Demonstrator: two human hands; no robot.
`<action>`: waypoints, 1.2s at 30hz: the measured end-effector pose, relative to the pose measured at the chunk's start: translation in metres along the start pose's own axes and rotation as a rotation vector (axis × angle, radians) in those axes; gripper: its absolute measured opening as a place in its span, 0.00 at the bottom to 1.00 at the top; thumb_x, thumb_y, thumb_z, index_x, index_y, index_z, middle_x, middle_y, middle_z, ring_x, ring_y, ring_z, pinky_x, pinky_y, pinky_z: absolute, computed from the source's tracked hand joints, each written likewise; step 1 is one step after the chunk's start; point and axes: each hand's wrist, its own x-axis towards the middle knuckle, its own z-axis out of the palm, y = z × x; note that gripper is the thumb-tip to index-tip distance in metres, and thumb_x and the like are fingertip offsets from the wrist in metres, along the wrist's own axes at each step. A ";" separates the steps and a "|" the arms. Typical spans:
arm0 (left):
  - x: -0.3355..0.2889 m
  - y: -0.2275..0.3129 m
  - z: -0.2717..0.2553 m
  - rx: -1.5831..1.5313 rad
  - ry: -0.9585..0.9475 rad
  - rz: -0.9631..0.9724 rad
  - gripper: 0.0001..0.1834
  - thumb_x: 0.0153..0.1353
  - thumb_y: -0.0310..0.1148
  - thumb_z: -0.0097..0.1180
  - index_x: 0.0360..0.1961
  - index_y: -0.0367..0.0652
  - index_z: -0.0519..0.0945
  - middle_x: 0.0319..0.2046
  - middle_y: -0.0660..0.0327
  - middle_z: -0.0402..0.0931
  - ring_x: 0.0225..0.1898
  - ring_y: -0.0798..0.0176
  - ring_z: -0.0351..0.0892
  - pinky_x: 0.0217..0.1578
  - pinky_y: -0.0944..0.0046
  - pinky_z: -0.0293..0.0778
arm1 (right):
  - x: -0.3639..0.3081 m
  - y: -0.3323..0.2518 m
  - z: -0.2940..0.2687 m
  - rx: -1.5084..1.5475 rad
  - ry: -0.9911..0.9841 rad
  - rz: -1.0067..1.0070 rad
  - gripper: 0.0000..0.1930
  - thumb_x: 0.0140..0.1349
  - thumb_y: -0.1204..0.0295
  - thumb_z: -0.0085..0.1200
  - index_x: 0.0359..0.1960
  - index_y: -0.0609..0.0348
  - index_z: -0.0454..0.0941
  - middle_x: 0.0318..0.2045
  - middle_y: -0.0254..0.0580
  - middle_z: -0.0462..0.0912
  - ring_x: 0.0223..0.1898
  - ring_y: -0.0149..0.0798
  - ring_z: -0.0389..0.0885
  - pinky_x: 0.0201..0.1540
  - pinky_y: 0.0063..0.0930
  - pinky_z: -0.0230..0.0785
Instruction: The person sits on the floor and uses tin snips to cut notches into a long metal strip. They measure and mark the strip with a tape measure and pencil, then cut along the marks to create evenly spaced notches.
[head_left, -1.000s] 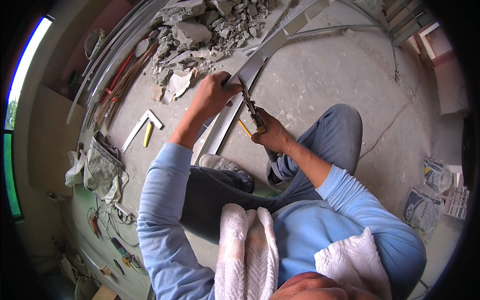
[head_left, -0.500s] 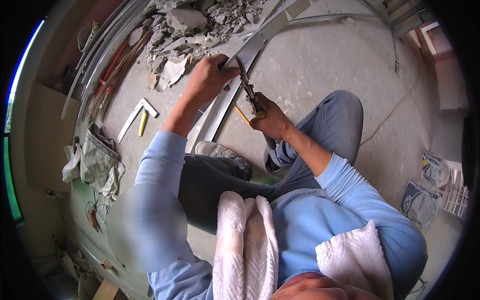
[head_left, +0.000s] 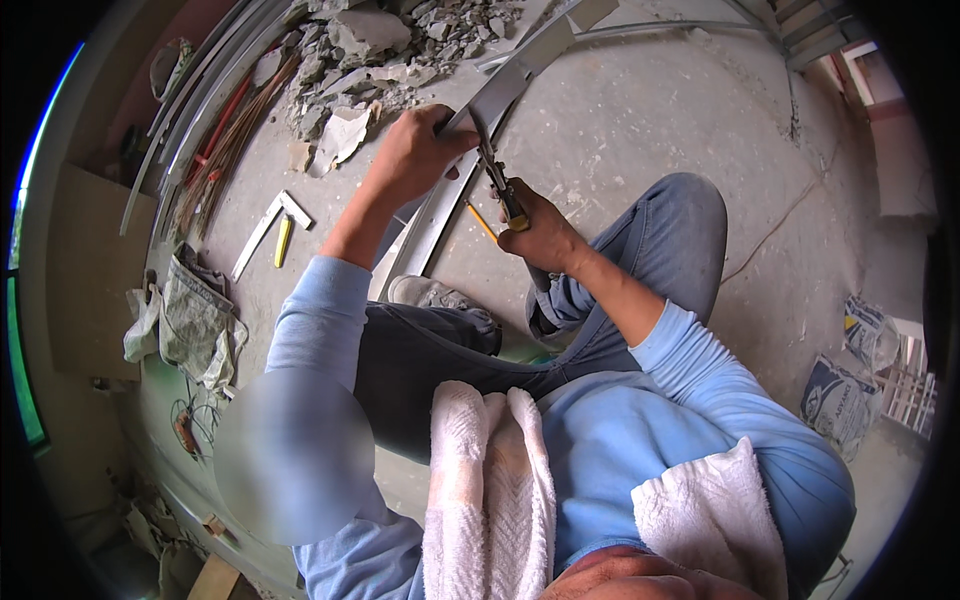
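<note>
"Well, what is nearest to us?"

"A white towel (head_left: pixel 488 480) hangs at the chest, and past it the legs (head_left: pixel 655 250) are folded. After these comes the right hand (head_left: pixel 545 233), with its fingers closed around the snips (head_left: pixel 510 207). A pencil (head_left: pixel 481 219) sticks out beside this hand; I cannot tell if the fingers hold it too."

"And the other hand?"

"The left hand (head_left: pixel 412 152) is a little farther. Its fingers grip the metal strip (head_left: pixel 500 95), which runs from there up and away, over a channel (head_left: pixel 432 222) lying on the floor (head_left: pixel 620 130). The blades of the snips are at the strip's edge, just beside the left thumb. If they are parted or closed, I cannot tell."

"How to do this step well, in your opinion?"

"I would hold the strip steady, but with the thumb more away from the blades. The snips should stand square to the edge, with the metal deep in them, and the squeeze should be slow and even. For bare fingers, I think, a sharp edge is the main danger."

"And farther off?"

"To the left, a square (head_left: pixel 262 225) and a yellow knife (head_left: pixel 283 242) lie close together. Beyond them is rubble (head_left: pixel 370 40)."
</note>
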 end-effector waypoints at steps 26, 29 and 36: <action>0.001 0.000 -0.002 -0.040 0.004 0.011 0.18 0.62 0.39 0.68 0.35 0.30 0.81 0.23 0.54 0.82 0.23 0.64 0.86 0.29 0.60 0.78 | -0.001 -0.009 0.002 -0.050 0.097 -0.043 0.21 0.52 0.69 0.60 0.46 0.63 0.68 0.33 0.62 0.82 0.39 0.67 0.83 0.43 0.50 0.75; 0.001 0.001 -0.002 -0.040 0.002 0.005 0.17 0.62 0.38 0.68 0.35 0.30 0.81 0.24 0.54 0.82 0.23 0.64 0.85 0.29 0.60 0.77 | 0.000 -0.007 0.003 -0.037 0.089 -0.032 0.21 0.52 0.69 0.59 0.46 0.63 0.68 0.33 0.63 0.82 0.40 0.67 0.83 0.43 0.51 0.75; 0.002 -0.002 -0.004 -0.031 -0.017 0.011 0.16 0.65 0.39 0.67 0.38 0.33 0.82 0.24 0.61 0.80 0.23 0.69 0.81 0.27 0.63 0.77 | 0.003 -0.002 0.006 -0.012 0.082 -0.058 0.20 0.53 0.70 0.58 0.45 0.63 0.67 0.32 0.64 0.83 0.39 0.70 0.83 0.42 0.53 0.75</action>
